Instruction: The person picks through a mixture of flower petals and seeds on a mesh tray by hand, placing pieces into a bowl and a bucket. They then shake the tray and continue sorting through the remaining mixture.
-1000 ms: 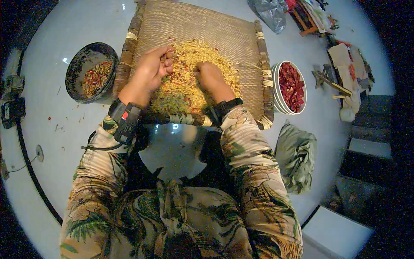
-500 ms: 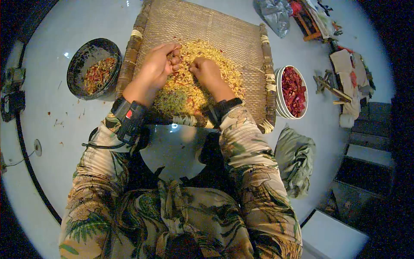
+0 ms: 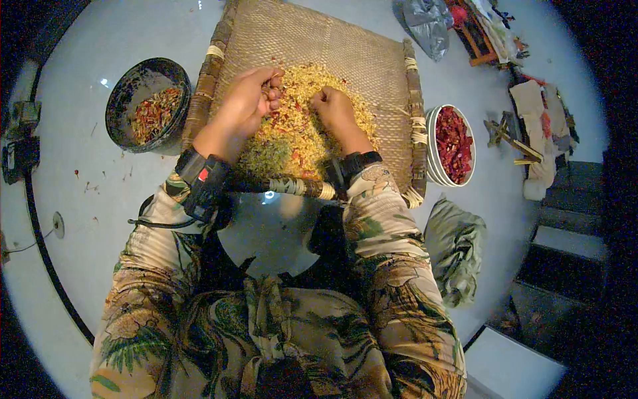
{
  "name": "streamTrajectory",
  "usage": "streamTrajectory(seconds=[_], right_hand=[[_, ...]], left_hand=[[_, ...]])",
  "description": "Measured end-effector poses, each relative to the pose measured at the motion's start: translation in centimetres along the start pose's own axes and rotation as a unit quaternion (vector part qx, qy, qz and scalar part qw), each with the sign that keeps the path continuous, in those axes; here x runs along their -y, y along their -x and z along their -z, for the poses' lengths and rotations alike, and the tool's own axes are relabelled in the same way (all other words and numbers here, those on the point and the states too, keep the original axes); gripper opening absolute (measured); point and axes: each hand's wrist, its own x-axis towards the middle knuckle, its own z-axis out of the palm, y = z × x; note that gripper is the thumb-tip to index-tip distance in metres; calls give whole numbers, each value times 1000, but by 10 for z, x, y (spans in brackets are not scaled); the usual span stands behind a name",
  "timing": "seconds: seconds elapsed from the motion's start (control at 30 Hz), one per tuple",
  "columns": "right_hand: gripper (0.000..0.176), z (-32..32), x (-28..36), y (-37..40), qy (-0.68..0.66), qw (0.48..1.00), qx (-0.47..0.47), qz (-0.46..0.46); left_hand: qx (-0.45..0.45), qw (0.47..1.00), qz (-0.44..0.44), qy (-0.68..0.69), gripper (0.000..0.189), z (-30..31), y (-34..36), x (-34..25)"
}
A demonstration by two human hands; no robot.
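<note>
- Nearest, a dark patterned garment (image 3: 312, 332), gathered in folds at the middle; sleeves (image 3: 399, 292) printed with leaves in green, brown and cream.
- Strapped at the left wrist, a black unit (image 3: 206, 183) with one bright red patch; any lettering too small to read. At the right, a black band (image 3: 362, 161).
- Off to the right on the pale floor, a rumpled grey-green cloth bundle (image 3: 455, 249).
- Inside the tray's near edge, a loose green clump (image 3: 269, 156), dry-looking and fine.
- Left hand (image 3: 249, 96) over the heap's left side, fingers curled in and thumb drawn close to them; impossible to tell if pinching anything.
- Right hand (image 3: 337, 113) over the heap's right half, thumb and fingers together; any hold likewise impossible to tell.
- Beneath both, the yellow heap (image 3: 299, 100), grainy, flecked with red, spread across the tray's near and middle part.
- Tray (image 3: 319, 40) of coarse woven mesh, framed in rough brown poles bound with pale lashings.
- Left of it, a round black bowl (image 3: 126, 100), partly filled with red and tan scraps (image 3: 157, 114).
- Right of it, a white bucket (image 3: 433, 158), round-rimmed, holding wrinkled dark red pods (image 3: 453, 143).
- Farther, at upper right, a crinkled grey plastic bag (image 3: 428, 30) beside a reddish wooden frame (image 3: 483, 56).
</note>
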Motion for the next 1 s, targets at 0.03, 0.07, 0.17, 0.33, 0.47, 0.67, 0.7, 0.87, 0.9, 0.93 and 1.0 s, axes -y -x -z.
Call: streamTrajectory(seconds=[0.03, 0.07, 0.17, 0.33, 0.47, 0.67, 0.7, 0.87, 0.9, 0.93, 1.0], right_hand=[[19, 1, 0, 0, -7, 1000, 7, -10], [18, 1, 1, 0, -14, 1000, 22, 6], [15, -11, 6, 3, 9, 996, 36, 77], [14, -18, 15, 9, 88, 992, 11, 94], [15, -7, 8, 6, 35, 999, -12, 9], [22, -1, -2, 2, -60, 998, 16, -19], [21, -3, -2, 2, -46, 999, 21, 6], [18, -18, 16, 8, 64, 991, 28, 112], [18, -23, 12, 7, 74, 991, 20, 112], [18, -29, 7, 5, 82, 990, 12, 112], [18, -32, 5, 3, 66, 994, 14, 81]], left_hand=[[-4, 1000, -1, 5, 12, 1, -2, 2], [-7, 1000, -1, 10, 12, 2, -5, 4], [-58, 998, 3, -17, 11, -8, 0, 4], [-21, 999, 1, -25, 12, -2, -2, 6], [-38, 999, 6, -38, 12, -6, 1, 4], [-31, 998, 4, -47, 11, -4, 1, 5], [-26, 999, 6, -46, 11, -3, 0, 5], [-41, 998, 0, -55, 10, -4, -1, 11], [-43, 998, -1, -55, 10, -6, 0, 11], [-49, 997, -3, -57, 11, -7, 1, 10], [-63, 996, -7, -60, 13, -9, 2, 10]])
